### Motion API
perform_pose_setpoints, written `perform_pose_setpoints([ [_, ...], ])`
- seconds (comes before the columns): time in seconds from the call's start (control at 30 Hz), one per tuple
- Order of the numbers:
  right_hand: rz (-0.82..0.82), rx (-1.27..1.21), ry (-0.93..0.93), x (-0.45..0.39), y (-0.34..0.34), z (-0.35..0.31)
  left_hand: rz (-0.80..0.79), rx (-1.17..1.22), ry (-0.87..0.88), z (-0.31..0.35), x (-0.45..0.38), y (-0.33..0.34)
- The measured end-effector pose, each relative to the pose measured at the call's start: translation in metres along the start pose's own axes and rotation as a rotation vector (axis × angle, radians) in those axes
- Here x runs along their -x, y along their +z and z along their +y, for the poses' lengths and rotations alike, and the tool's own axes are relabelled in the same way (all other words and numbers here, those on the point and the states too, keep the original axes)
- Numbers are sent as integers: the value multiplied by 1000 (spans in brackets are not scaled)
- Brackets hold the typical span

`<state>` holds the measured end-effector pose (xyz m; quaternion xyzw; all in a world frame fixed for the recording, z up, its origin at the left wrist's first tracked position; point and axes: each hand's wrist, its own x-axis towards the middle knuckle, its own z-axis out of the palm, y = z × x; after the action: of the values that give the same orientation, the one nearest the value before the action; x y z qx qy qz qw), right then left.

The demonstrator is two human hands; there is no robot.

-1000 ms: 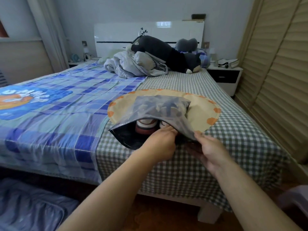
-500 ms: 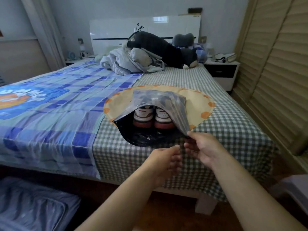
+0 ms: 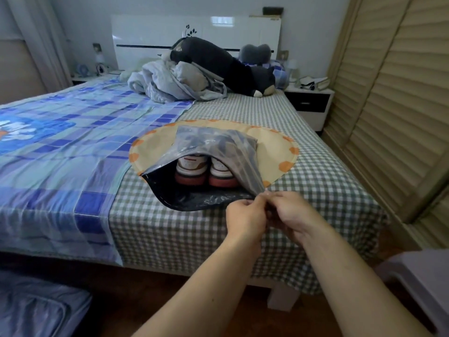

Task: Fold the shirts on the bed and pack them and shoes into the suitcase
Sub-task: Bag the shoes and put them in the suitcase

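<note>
A pair of white sneakers with red soles (image 3: 206, 171) stands heel-out inside a grey plastic bag (image 3: 216, 144) on the checked bed sheet. The bag's mouth gapes toward me, its dark lower lip (image 3: 194, 199) lying flat on the sheet. My left hand (image 3: 245, 216) and my right hand (image 3: 294, 211) meet at the bag's right corner and pinch its edge between fingertips. A heap of pale grey clothes (image 3: 175, 83) lies near the headboard. No suitcase is in view.
The bag rests on a round beige mat with orange spots (image 3: 274, 144). A blue patchwork quilt (image 3: 63, 142) covers the bed's left half. A dark plush toy (image 3: 226, 64) lies by the headboard. A nightstand (image 3: 308, 100) and louvred doors (image 3: 393, 105) are on the right; a blue cushion (image 3: 36, 310) lies on the floor.
My left hand came out of the bag's mouth and moved right to join my right hand at the bag's corner. The sneakers now show fully inside the bag.
</note>
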<state>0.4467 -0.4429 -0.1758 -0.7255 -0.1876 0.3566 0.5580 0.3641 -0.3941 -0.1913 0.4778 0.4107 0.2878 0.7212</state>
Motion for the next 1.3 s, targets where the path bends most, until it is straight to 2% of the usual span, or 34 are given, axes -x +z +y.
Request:
perform_pose_setpoints([
  [0.2, 91, -159, -9, -4, -3, 1, 232, 31, 160, 29, -18, -23],
  [0.33, 109, -198, -4, -2, -5, 1, 310, 163, 169, 42, -27, -64],
  [0.67, 113, -269, 5, 2, -17, 1, 492, 283, 260, 88, -45, -165],
  [0.8, 96, -190, 1, 3, -20, 2, 431, 201, 210, 86, -39, -186],
  [0.93, 55, -183, 53, 7, -25, 3, 267, 114, 0, 81, -18, -193],
  [1.03, 32, -87, 84, 13, -29, -2, 106, -99, -99, 76, -3, -203],
  [1.1, 52, 133, 113, 21, -27, -6, 51, -338, -118, 73, 5, -213],
  [1.17, 215, 538, 40, 26, -22, -12, 94, -651, -44, 75, 8, -220],
  [1.2, 365, 703, -77, 27, -20, -16, 190, -720, 58, 77, 6, -220],
  [1.23, 515, 776, -241, 27, -16, -22, 309, -726, 195, 81, 3, -217],
  [1.27, 599, 762, -402, 25, -10, -30, 397, -696, 343, 85, -2, -213],
  [1.3, 598, 710, -521, 22, -4, -40, 424, -658, 455, 91, -6, -207],
])
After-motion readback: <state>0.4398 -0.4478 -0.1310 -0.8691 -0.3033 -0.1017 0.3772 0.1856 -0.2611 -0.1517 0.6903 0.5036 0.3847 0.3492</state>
